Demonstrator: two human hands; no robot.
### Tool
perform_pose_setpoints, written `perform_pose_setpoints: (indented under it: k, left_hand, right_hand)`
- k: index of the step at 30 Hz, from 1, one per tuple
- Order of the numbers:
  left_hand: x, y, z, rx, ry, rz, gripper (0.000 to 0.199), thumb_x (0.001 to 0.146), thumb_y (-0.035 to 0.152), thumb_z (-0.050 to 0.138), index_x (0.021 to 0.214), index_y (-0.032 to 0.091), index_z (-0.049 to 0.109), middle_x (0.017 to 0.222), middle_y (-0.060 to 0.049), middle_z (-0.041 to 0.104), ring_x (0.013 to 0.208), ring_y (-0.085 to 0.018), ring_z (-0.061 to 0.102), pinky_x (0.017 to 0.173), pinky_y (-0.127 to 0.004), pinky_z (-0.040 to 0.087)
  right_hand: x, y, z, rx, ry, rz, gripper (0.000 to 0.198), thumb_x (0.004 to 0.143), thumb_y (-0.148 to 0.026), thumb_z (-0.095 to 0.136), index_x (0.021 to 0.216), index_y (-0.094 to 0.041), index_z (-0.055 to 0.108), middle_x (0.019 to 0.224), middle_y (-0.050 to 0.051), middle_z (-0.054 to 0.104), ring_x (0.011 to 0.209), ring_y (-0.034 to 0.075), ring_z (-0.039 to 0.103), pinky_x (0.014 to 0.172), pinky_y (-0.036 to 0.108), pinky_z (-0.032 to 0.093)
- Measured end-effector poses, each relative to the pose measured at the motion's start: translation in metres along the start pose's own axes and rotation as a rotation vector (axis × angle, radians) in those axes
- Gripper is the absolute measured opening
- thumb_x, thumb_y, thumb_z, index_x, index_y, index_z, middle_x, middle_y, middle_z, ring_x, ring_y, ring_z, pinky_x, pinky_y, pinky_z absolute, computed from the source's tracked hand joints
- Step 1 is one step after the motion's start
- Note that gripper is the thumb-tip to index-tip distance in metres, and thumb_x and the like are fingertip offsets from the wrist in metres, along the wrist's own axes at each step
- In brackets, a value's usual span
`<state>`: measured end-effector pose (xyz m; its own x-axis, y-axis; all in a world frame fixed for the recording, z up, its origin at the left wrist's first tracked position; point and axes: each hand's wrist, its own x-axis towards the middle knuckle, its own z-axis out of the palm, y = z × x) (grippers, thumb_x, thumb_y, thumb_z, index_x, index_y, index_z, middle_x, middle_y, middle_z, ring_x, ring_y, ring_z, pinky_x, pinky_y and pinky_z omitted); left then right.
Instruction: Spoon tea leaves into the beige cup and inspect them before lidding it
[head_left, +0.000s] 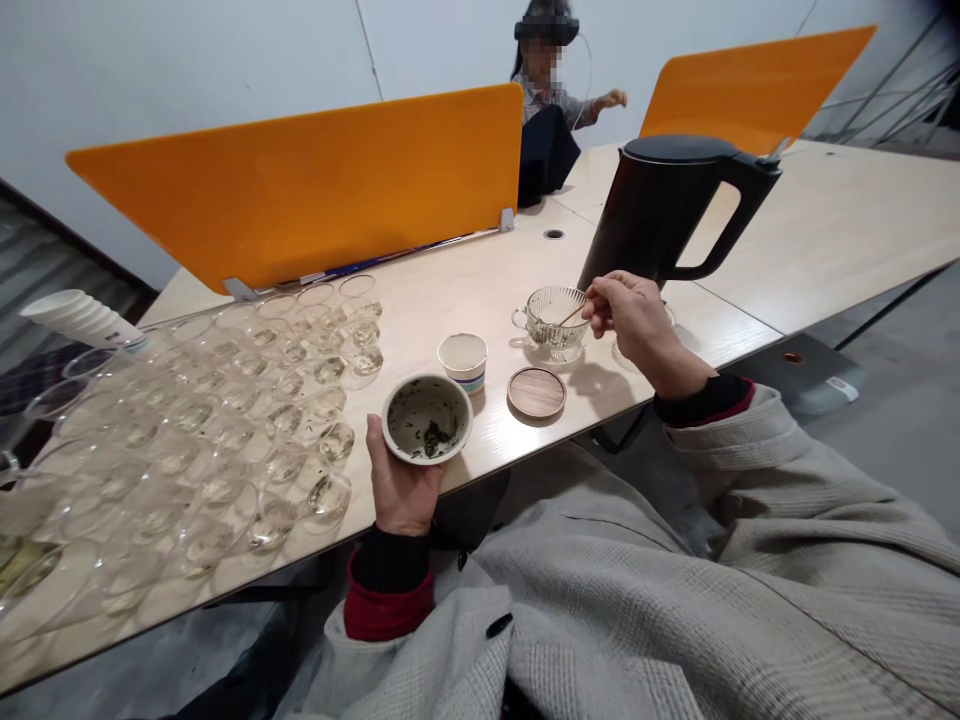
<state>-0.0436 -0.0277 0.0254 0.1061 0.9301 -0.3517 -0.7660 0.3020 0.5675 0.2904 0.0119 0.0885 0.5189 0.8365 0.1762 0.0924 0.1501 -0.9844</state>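
Pale table [420, 300], leaf-specked bowl [418, 413] in left fingers [378, 450], stick [573, 313] in right fingers [606, 297]

1 bowl [403, 418], 1 thin stick [572, 315], 1 ribbed glass cup [550, 326], 1 wooden disc [536, 393], 1 kettle [652, 215], 1 unstacked paper cup [463, 368], 2 orange partitions [322, 190]; clear cups [366, 352] overlap uncountably.

- Pale wood-grain worktop [420, 310]
- Clear plastic cups [225, 430] in rows, crowding its left side
- White paper cup [463, 358], blue-striped near its base
- Round wooden coaster [537, 393] near it
- Ribbed glass cup [553, 327]
- Black electric kettle [645, 215]
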Motion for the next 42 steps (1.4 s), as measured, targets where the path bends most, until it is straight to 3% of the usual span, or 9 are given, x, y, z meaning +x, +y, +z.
perform_pose_setpoints:
  k: [7,14,25,30,35,38,42]
  left_hand:
    - [0.002,-0.002,-0.001,-0.016,-0.001,0.021,0.043,0.105,0.058,0.062,0.135,0.03,0.076,0.138,-0.01,0.077,0.135,-0.034,0.068,0.1,-0.05,0.068]
    - [0.0,-0.001,0.002,-0.017,0.016,0.018,0.041,0.109,0.056,0.055,0.132,0.029,0.077,0.135,-0.01,0.078,0.134,-0.033,0.069,0.098,-0.051,0.069]
    - [0.0,-0.001,0.001,0.002,0.024,0.024,0.044,0.108,0.058,0.056,0.133,0.028,0.077,0.136,-0.011,0.077,0.132,-0.034,0.071,0.096,-0.049,0.07]
    - [0.001,-0.003,0.004,-0.005,0.032,0.014,0.045,0.107,0.058,0.059,0.135,0.028,0.076,0.134,-0.011,0.078,0.131,-0.032,0.071,0.096,-0.047,0.07]
    - [0.0,-0.004,0.01,-0.002,0.055,0.039,0.041,0.11,0.054,0.055,0.135,0.029,0.075,0.132,-0.008,0.079,0.133,-0.029,0.071,0.095,-0.04,0.07]
    - [0.0,-0.005,0.012,0.001,0.053,0.023,0.041,0.11,0.053,0.056,0.132,0.025,0.076,0.13,-0.01,0.08,0.133,-0.029,0.071,0.096,-0.04,0.069]
    - [-0.001,-0.006,0.011,0.009,0.044,0.035,0.047,0.107,0.058,0.058,0.13,0.021,0.076,0.133,-0.013,0.079,0.137,-0.032,0.069,0.1,-0.043,0.068]
  right_hand:
    - [0.014,0.016,-0.005,0.168,0.049,0.116,0.016,0.093,-0.03,0.066,0.082,-0.022,0.056,0.073,0.003,0.067,0.056,0.011,0.062,0.052,0.022,0.055]
    - [0.013,0.017,-0.002,0.335,0.159,0.17,0.01,0.089,-0.02,0.058,0.08,-0.022,0.054,0.072,0.003,0.064,0.062,0.013,0.065,0.06,0.025,0.062]
    - [0.004,0.017,-0.027,0.283,0.183,0.031,0.011,0.092,-0.031,0.062,0.086,-0.024,0.057,0.081,0.004,0.069,0.072,0.015,0.07,0.073,0.029,0.067]
    - [-0.02,-0.01,-0.027,0.172,0.041,-0.102,0.023,0.101,-0.047,0.063,0.091,-0.027,0.057,0.082,0.005,0.07,0.079,0.02,0.072,0.074,0.035,0.067]
    - [-0.074,-0.052,0.004,0.28,-0.122,-0.088,0.021,0.104,-0.044,0.066,0.095,-0.025,0.063,0.082,0.002,0.073,0.068,0.016,0.07,0.066,0.029,0.064]
    - [-0.106,-0.059,0.028,0.318,-0.327,-0.112,0.02,0.104,-0.043,0.071,0.099,-0.024,0.069,0.082,0.001,0.076,0.062,0.014,0.071,0.06,0.026,0.062]
    - [-0.127,-0.046,0.05,0.073,-0.689,-0.291,0.025,0.108,-0.046,0.069,0.102,-0.022,0.075,0.088,0.003,0.078,0.07,0.015,0.075,0.065,0.027,0.064]
